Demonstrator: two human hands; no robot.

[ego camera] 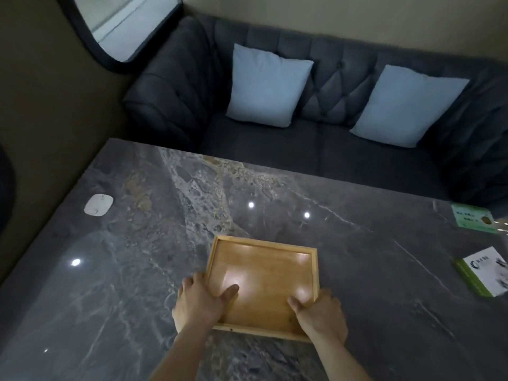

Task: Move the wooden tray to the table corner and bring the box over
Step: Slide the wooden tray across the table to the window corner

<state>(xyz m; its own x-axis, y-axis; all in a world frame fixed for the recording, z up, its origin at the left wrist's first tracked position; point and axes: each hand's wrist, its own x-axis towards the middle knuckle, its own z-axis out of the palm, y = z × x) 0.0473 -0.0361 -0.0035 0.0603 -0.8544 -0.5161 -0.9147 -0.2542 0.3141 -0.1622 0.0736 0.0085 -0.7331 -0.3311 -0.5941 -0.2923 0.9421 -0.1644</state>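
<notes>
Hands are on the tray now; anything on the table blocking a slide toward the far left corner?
Nothing sits directly in the path. Both the left hand and right hand grip the wooden tray; only a small white pad lies near the left edge.

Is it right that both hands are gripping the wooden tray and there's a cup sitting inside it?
Not quite. The head view shows the left hand and right hand gripping the wooden tray, but there is no cup; the tray is empty.
</notes>
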